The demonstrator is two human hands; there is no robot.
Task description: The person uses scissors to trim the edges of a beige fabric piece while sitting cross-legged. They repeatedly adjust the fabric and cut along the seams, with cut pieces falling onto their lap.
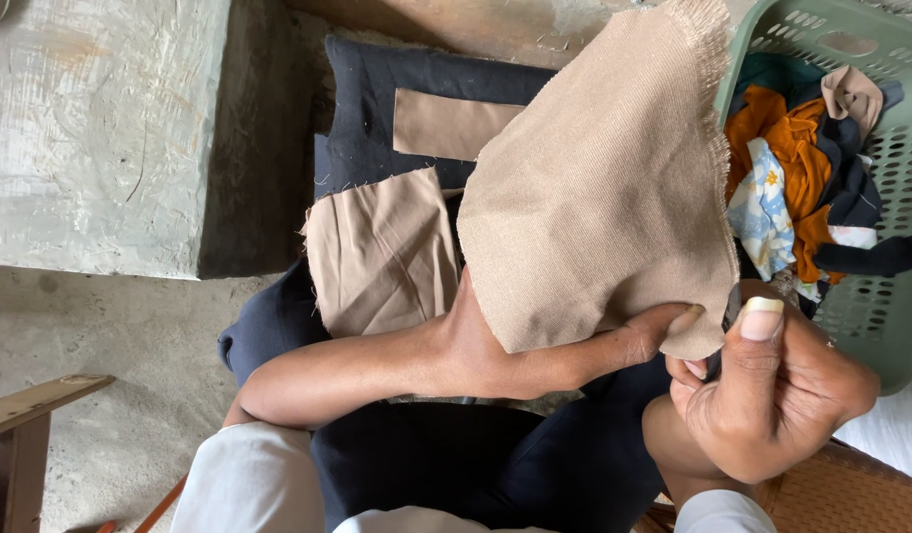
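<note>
Concrete floor point(101, 326); both hands pinch frayed tan cloth point(594, 188) (ribbed).

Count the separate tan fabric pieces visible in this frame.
4: a large ribbed piece held up by both hands, a smooth piece on the dark cloth, a strip above it, and a scrap in the green basket. More may be buried there.

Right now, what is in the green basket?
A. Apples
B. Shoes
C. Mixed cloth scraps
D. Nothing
C: the green basket holds a jumble of orange, dark blue, tan and flowered cloth scraps, beside the tan cloth that both hands hold up.
</note>
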